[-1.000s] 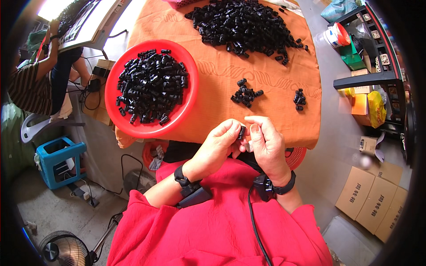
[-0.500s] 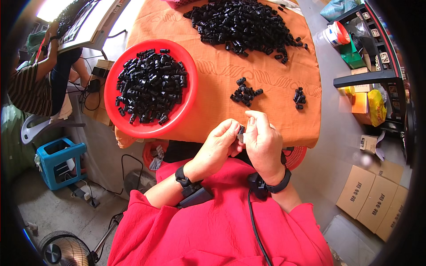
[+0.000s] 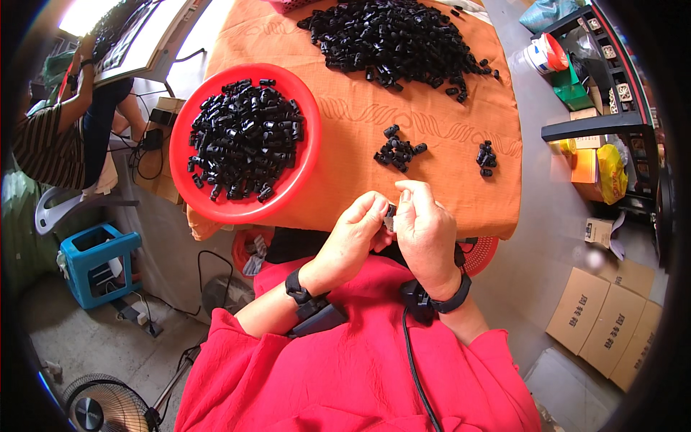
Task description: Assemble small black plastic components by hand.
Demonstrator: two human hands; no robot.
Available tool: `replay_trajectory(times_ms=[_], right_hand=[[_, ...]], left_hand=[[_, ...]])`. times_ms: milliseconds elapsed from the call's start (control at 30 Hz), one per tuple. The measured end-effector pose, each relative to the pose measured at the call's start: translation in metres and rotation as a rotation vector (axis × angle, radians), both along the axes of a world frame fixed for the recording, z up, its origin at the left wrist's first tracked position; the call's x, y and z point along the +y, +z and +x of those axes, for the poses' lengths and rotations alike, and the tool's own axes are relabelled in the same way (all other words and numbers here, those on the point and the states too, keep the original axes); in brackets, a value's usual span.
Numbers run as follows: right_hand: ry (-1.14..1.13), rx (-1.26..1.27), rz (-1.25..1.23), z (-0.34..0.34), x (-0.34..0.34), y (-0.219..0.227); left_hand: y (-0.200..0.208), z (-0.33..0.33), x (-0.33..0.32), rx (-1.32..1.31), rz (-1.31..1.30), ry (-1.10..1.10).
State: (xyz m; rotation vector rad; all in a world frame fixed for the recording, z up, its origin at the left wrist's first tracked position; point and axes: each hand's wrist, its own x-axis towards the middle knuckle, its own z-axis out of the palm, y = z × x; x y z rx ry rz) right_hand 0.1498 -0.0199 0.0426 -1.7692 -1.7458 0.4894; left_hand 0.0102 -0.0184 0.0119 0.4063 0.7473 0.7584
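My left hand (image 3: 358, 229) pinches a small black plastic part (image 3: 391, 210) between thumb and fingers, just off the table's near edge. Close against it, my right hand (image 3: 426, 227) has its fingers closed by the part; a small pale bit shows between the hands, too small to name. Beyond them a little cluster of black parts (image 3: 397, 153) lies on the orange cloth (image 3: 345, 180), with a smaller cluster (image 3: 486, 158) to its right. A red basin (image 3: 314, 155) full of similar black parts stands on the left.
A large heap of black parts (image 3: 396, 39) covers the table's far side. At left are a blue stool (image 3: 101, 259), a fan (image 3: 93, 410) and another person's arm (image 3: 75, 104) at a second table. Shelving (image 3: 597, 128) and cardboard boxes (image 3: 604, 317) stand at right.
My hands stay almost in place around the small black part, with only a slight shift of the right fingers. Nothing on the table has moved.
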Motion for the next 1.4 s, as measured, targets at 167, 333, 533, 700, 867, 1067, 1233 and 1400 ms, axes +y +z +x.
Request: replay_trajectory(times_ms=[167,333,533,700,867,1067,1233,1400], right_hand=[[-0.002,0.021,-0.052,0.0,-0.002,0.001],[-0.057,0.037,-0.091,0.0,-0.004,-0.001],[-0.068,0.037,-0.059,0.0,-0.005,-0.003],[-0.072,0.06,-0.039,0.0,-0.006,-0.006],[-0.237,0.273,-0.005,0.01,-0.001,-0.004],[-0.075,0.132,-0.066,0.018,-0.005,-0.002],[-0.037,0.084,-0.057,0.006,-0.007,-0.001],[-0.033,0.071,-0.089,0.004,-0.007,-0.002]], left_hand=[[-0.007,0.004,-0.003,0.008,-0.012,0.029],[-0.009,0.004,-0.003,-0.061,-0.018,0.034],[-0.009,0.005,-0.003,-0.063,-0.05,0.042],[-0.007,0.004,-0.004,-0.066,-0.041,0.043],[-0.003,0.003,-0.005,0.007,-0.055,0.031],[-0.005,0.0,-0.002,-0.093,-0.102,0.028],[-0.004,0.0,0.0,-0.138,-0.119,-0.002],[-0.003,0.0,-0.002,-0.049,-0.052,-0.017]])
